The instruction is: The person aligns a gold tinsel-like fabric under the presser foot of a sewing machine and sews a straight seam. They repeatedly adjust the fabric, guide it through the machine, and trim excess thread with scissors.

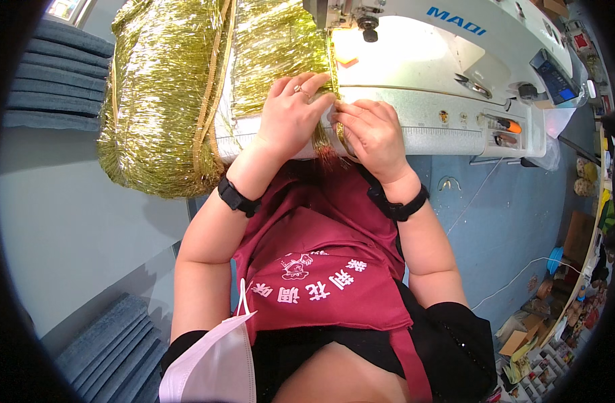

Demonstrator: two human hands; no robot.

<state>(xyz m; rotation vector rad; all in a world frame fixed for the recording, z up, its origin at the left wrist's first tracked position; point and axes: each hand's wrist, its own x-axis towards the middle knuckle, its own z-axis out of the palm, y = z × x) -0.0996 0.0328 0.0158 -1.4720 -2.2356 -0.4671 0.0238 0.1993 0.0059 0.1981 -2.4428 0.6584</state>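
Note:
Gold tinsel fringe [277, 64] lies across the sewing machine bed, its braided edge running down from the needle area. My left hand [293, 114] rests over the fringe near that edge, thumb and fingers pinched on it. Close beside it, my right hand [375, 131] pinches the narrow gold trim [341, 127] between thumb and fingers. The two fingertips almost meet. A short tuft of strands [324, 149] hangs below them at the bed's front edge. Above the hands is the head of the white sewing machine [415, 17].
A big bundle of gold fringe [156, 101] bulges at the left of the bed. Small scissors [472, 85] lie on the bed, right of the hands. An orange-handled tool [508, 125] sits in a recess at the bed's right end. Folded blue-grey cloths [59, 77] are stacked at far left.

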